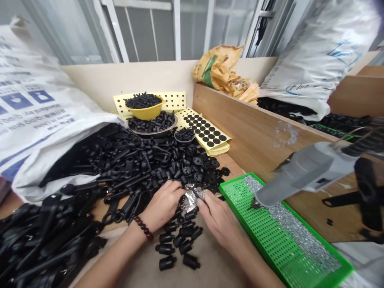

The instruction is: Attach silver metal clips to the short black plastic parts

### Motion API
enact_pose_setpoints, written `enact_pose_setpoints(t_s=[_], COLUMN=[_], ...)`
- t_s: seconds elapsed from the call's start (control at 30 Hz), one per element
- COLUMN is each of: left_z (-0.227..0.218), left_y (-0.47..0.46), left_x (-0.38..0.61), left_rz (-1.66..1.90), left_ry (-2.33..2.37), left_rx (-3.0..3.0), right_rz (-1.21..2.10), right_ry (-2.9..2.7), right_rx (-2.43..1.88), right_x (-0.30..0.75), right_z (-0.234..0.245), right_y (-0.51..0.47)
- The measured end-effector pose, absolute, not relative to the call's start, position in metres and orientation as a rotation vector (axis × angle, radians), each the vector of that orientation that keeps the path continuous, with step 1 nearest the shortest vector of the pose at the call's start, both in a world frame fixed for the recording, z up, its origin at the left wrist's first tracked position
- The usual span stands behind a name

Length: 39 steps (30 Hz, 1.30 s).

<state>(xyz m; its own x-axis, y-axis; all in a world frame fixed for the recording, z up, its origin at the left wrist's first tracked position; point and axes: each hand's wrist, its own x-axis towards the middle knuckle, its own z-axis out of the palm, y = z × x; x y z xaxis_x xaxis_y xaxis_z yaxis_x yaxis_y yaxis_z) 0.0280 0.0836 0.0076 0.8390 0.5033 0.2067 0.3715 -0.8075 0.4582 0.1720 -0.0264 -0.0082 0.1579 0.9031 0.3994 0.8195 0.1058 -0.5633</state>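
Observation:
My left hand (166,205), with a dark bead bracelet (143,228) at the wrist, curls its fingers at the left side of a small heap of shiny silver metal pieces (190,199). From the right, my right hand (216,216) reaches the same heap with thumb and fingers drawn together. What the fingertips of either hand hold is too small or hidden to tell. Just below the hands, several short black plastic cylinders (167,263) with narrow stub ends lie loose on the table. Black plastic parts (150,160) are piled beyond my hands.
At right, a grey power screwdriver (306,170) hangs over a green perforated tray (258,240) of small silver screws. A yellow bowl (147,113) of black pieces and sheets of black round stickers (210,134) stand behind. A white sack (51,108) spills parts at left; a wooden partition (240,116) runs right.

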Motion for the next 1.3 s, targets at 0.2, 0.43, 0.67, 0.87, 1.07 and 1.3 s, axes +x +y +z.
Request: enact_pose_setpoints(t_s=[0.2, 0.43, 0.67, 0.87, 1.07, 1.3], left_z=[0.003, 0.015, 0.029, 0.033, 0.018, 0.006], left_y=[0.094, 0.106, 0.074, 0.058, 0.040, 0.028], left_x=[0.035, 0.028, 0.012, 0.004, 0.006, 0.005], left_rz=[0.332, 0.415, 0.480, 0.457, 0.575, 0.531], left_ry=[0.606, 0.588, 0.515, 0.450, 0.645, 0.876], left_rx=[2.882, 2.885, 2.625, 2.403, 1.921, 1.632], right_rz=[0.142, 0.288, 0.187, 0.224, 0.317, 0.403], right_ry=[-1.672, -1.668, -1.896, -2.119, -1.977, -1.886], right_rx=[-1.695, -1.668, -1.644, -1.657, -1.519, -1.439], right_x=[0.171, 0.171, 0.168, 0.169, 0.165, 0.157], right_z=[-0.016, -0.020, -0.013, -0.003, -0.005, -0.016], right_y=[-0.027, -0.028, -0.033, -0.045, -0.049, -0.053])
